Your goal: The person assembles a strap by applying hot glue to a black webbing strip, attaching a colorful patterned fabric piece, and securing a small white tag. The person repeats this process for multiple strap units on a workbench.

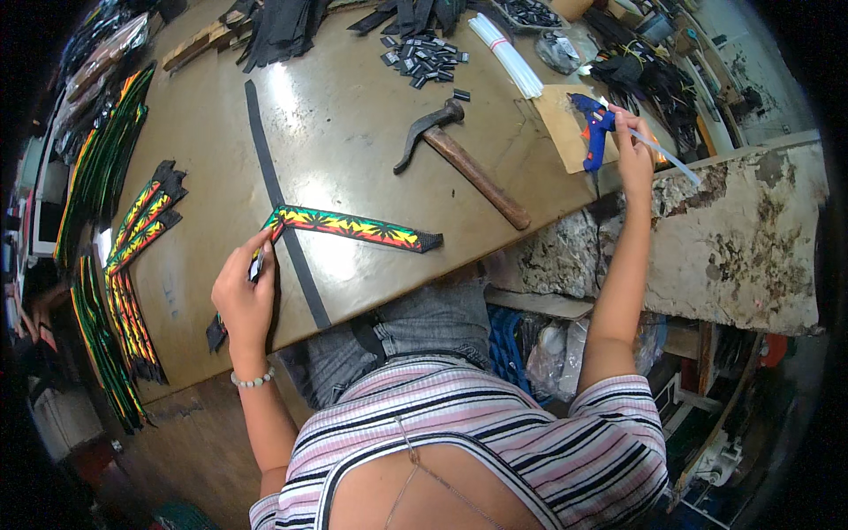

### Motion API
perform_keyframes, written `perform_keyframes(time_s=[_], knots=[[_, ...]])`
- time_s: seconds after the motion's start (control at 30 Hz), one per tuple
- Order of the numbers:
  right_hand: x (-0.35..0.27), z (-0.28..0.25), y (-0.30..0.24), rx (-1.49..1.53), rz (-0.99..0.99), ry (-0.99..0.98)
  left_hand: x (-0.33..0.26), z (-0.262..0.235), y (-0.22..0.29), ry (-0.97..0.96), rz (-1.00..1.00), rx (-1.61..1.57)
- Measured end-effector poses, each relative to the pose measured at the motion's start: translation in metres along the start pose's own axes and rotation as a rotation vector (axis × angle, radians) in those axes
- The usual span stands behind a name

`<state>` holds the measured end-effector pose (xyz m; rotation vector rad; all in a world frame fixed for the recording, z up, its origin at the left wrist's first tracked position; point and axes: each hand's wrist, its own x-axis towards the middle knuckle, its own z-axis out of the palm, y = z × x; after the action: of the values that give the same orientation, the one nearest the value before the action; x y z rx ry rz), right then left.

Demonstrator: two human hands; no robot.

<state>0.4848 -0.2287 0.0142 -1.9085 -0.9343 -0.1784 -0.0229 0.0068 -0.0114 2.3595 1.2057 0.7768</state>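
Observation:
My left hand (245, 299) is closed at the table's near left side, pinching the bent end of a green, yellow and red leaf-patterned strap (353, 227). The strap runs right across a plain black strip (265, 159) and ends in a dark tip. A small black-and-white piece (256, 265) shows by my fingers. At the far right, my right hand (634, 157) is closed around the rear of a blue hot glue gun (594, 128). A whitish glue stick (667, 157) sticks out behind the gun, past my hand. Its exact finger contact is partly hidden.
A hammer (477, 177) lies mid-table. Behind it are a pile of small black pieces (424, 57) and a bundle of white glue sticks (505, 55). Brown cardboard (558, 124) lies under the gun. Patterned straps (132, 283) hang over the left edge. A cord (599, 230) drops by the right edge.

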Motion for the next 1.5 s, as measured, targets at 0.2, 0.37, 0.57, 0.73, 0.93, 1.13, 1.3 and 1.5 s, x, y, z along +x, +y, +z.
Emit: perform_keyframes(time_s=[0.2,0.37,0.57,0.73,0.93,1.13,1.3,1.5], knots=[[0.000,0.008,0.015,0.127,0.057,0.091,0.000,0.002,-0.004,0.062,0.075,-0.060],[-0.011,0.021,0.041,0.015,0.062,0.060,-0.001,0.003,-0.009,0.049,0.052,-0.063],[-0.005,0.045,-0.023,-0.326,0.308,0.057,-0.002,0.003,-0.011,0.060,0.070,-0.036],[-0.030,0.099,-0.171,0.246,0.021,-0.347,-0.002,-0.001,-0.009,0.007,0.039,-0.036],[-0.066,0.189,-0.247,0.197,-0.135,-0.884,-0.002,-0.004,-0.009,-0.031,0.017,-0.010],[-0.066,0.219,-0.242,0.195,-0.142,-0.923,-0.002,-0.002,-0.011,-0.024,0.025,0.009],[-0.067,0.220,-0.239,0.186,-0.143,-0.901,-0.003,-0.001,-0.013,-0.033,0.025,0.012],[-0.074,0.207,-0.244,0.152,-0.197,-0.909,-0.003,0.000,-0.014,-0.007,0.039,0.016]])
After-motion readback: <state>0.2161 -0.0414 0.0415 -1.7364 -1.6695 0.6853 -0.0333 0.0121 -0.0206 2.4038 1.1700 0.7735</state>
